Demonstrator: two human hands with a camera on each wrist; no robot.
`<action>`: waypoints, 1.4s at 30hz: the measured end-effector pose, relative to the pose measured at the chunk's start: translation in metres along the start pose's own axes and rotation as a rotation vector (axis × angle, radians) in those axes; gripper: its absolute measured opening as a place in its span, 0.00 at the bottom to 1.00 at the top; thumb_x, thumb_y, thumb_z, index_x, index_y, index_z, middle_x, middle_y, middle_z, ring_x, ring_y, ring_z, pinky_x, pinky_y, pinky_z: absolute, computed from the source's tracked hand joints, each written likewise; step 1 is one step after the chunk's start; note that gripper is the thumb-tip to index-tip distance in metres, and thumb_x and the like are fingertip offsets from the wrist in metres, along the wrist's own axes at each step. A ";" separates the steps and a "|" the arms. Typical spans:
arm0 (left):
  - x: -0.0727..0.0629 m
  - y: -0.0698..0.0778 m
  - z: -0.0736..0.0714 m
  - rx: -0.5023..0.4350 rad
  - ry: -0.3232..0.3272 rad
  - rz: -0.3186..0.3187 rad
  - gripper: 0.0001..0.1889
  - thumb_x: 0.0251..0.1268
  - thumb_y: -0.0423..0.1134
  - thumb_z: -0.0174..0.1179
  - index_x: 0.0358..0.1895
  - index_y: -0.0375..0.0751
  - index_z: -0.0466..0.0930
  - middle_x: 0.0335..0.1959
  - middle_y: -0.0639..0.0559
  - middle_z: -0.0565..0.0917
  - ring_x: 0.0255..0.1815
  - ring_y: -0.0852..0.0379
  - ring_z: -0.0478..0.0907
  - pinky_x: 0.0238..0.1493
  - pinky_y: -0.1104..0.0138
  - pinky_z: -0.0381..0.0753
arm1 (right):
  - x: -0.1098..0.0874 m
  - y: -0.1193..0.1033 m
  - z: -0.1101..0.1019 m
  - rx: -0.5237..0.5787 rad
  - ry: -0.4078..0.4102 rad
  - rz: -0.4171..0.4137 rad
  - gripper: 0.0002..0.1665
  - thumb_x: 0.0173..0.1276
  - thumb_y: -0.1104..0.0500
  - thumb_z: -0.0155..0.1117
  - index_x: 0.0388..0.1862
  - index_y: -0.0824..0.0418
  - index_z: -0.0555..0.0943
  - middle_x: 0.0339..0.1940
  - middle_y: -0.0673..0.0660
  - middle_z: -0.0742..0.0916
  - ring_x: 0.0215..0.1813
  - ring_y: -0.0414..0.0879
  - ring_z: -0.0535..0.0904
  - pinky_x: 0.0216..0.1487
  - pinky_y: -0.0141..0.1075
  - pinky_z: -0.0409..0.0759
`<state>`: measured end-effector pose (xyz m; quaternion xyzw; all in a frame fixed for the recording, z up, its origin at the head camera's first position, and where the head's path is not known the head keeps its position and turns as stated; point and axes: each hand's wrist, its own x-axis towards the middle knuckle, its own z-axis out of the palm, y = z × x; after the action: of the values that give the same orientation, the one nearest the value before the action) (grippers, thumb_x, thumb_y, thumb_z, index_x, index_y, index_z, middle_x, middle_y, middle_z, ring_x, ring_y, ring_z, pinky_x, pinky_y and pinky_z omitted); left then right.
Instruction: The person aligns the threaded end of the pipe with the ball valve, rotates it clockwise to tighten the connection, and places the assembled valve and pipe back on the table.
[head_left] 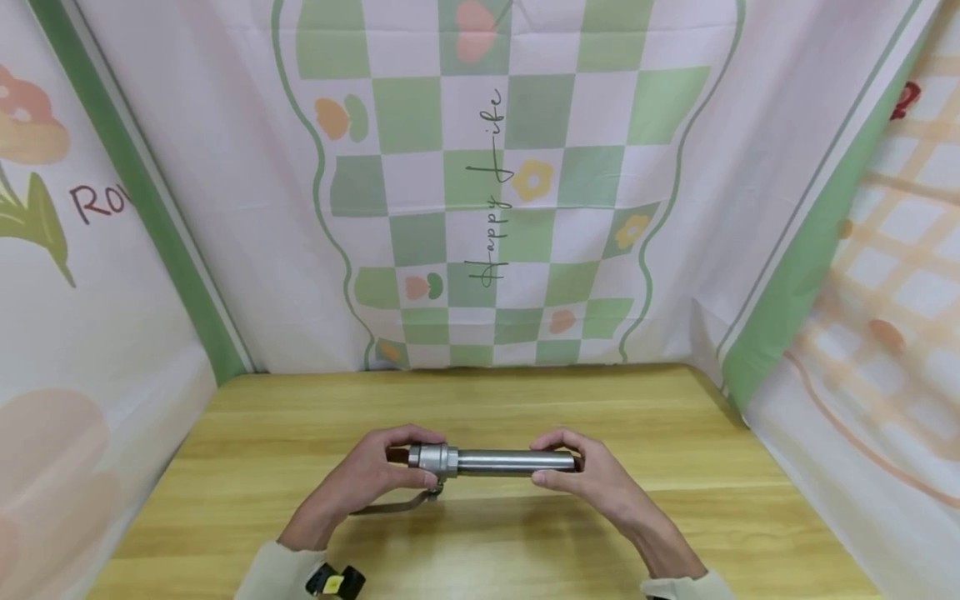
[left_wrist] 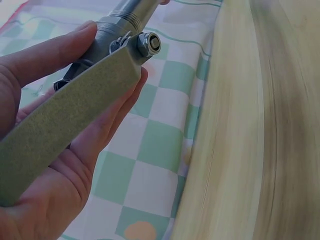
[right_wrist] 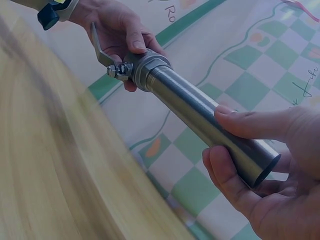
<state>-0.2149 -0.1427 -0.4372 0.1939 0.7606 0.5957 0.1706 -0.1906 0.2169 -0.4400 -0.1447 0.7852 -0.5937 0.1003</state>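
Note:
A ball valve [head_left: 433,457] and a smooth metal pipe [head_left: 495,462] are joined end to end, held level above the table. My left hand [head_left: 375,467] grips the valve body, thumb on the near side and fingers on the far side. The valve's flat lever handle [left_wrist: 75,110] runs back past the left palm, and its stem nut [left_wrist: 151,44] shows at the lever's end. My right hand [head_left: 581,471] holds the pipe's free end between thumb and fingers. Some thread shows where the pipe enters the valve in the right wrist view; the pipe's open end [right_wrist: 267,170] faces the right palm.
Below the hands spreads a wood-grain table [head_left: 480,408]. A checkered cloth [head_left: 480,208] hangs behind its back edge, with printed cloths on the left [head_left: 97,333] and right [head_left: 885,333]. A black band [head_left: 335,581] sits at the left wrist.

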 end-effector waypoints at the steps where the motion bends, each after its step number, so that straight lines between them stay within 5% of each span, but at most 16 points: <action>1: 0.000 0.000 0.000 -0.002 0.000 -0.001 0.26 0.66 0.41 0.79 0.66 0.45 0.86 0.60 0.38 0.84 0.54 0.47 0.84 0.51 0.60 0.86 | 0.000 0.000 0.000 -0.001 0.000 0.001 0.26 0.71 0.60 0.79 0.62 0.69 0.80 0.56 0.62 0.85 0.48 0.43 0.85 0.49 0.34 0.84; 22: 0.003 -0.006 0.001 0.000 0.013 0.004 0.26 0.66 0.42 0.79 0.66 0.48 0.87 0.61 0.39 0.84 0.54 0.46 0.83 0.52 0.57 0.85 | 0.000 -0.002 -0.001 0.007 0.009 0.046 0.26 0.76 0.55 0.75 0.64 0.69 0.82 0.51 0.60 0.88 0.48 0.48 0.87 0.56 0.41 0.85; 42: 0.002 -0.011 0.005 -0.016 0.034 0.003 0.25 0.66 0.42 0.79 0.66 0.49 0.87 0.62 0.38 0.84 0.53 0.45 0.83 0.50 0.57 0.85 | 0.002 0.000 0.002 0.031 0.075 0.027 0.23 0.76 0.57 0.75 0.60 0.70 0.81 0.50 0.61 0.88 0.47 0.51 0.88 0.51 0.39 0.89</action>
<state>-0.2157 -0.1399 -0.4486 0.1837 0.7582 0.6053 0.1582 -0.1919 0.2142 -0.4406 -0.1103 0.7811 -0.6092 0.0809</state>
